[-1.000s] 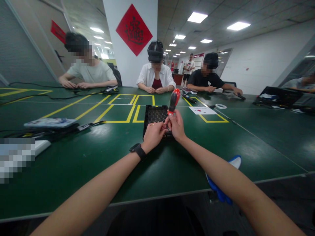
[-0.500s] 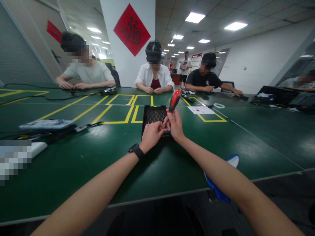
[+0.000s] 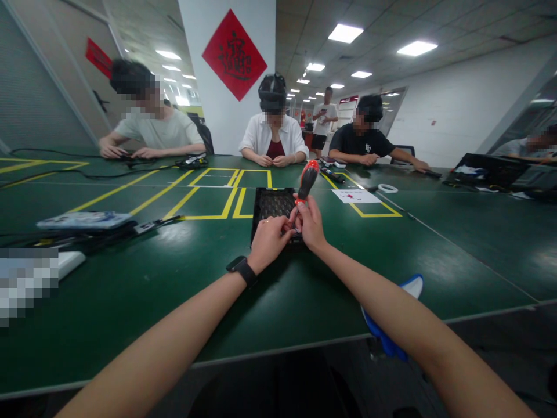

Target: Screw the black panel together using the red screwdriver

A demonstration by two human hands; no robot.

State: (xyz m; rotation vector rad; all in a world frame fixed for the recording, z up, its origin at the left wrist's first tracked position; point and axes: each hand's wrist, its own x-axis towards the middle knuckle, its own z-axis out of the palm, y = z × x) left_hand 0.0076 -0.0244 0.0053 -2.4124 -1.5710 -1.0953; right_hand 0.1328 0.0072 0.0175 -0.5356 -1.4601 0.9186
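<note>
A screwdriver (image 3: pixel 308 181) gripped in the right hand (image 3: pixel 312 225) over a black tray (image 3: pixel 258 208) risked slipping, because of its lean, into the left hand (image 3: pixel 270 238), whose hold was unclear.

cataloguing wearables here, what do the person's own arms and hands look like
Both forearms are bare, with no sleeves in view. A black watch is on the left wrist, and the left hand seems to wear a gold-coloured ring. The right hand and right wrist show nothing worn.
</note>
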